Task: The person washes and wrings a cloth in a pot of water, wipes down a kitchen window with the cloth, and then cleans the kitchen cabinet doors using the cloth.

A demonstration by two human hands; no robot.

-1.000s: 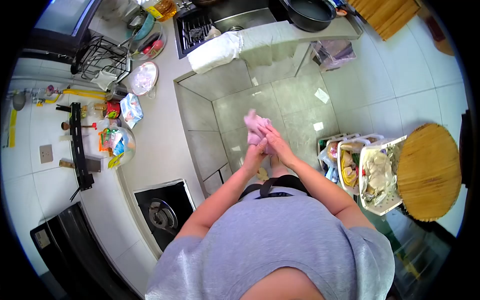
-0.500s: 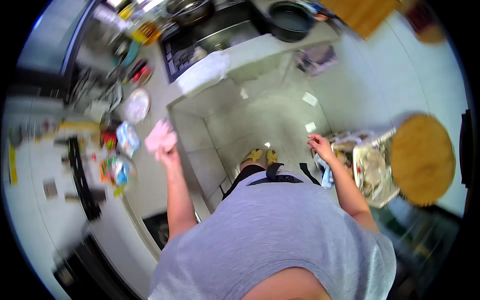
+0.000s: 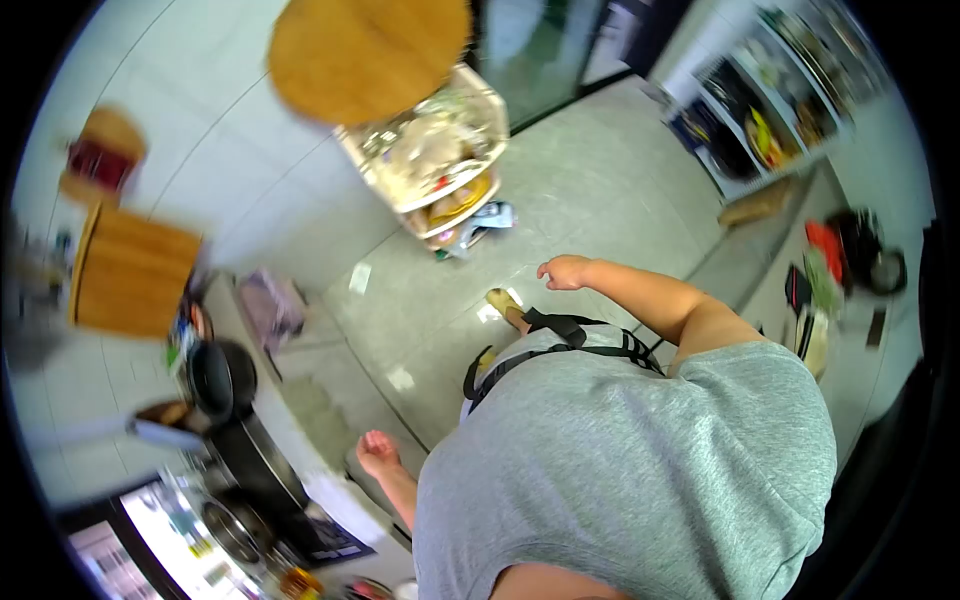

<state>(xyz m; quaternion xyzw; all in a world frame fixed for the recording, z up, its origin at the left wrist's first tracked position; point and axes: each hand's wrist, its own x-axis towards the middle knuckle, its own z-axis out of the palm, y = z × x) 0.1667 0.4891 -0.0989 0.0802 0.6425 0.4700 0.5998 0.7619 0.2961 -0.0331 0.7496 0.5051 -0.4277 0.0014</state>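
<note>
My left hand hangs beside the counter's front edge, near a white cloth draped over that edge. Its fingers are loosely curled, somewhat blurred, and I see nothing in them. My right hand is out over the floor with its fingers a little apart, holding nothing. Nearest to it stands a cream tiered basket rack holding bags and small items, a blue-and-white packet hanging out of its lower tier. Neither hand touches anything that I can make out.
A round wooden board rests at the top of the rack. Along the left counter are a black pan, a sink and an upright wooden board. Blue-grey shelves stand at the upper right, beyond the tiled floor.
My body and view have turned right, bringing the shelves and glass door into sight. The pink cloth that was in my left hand is no longer seen there.
</note>
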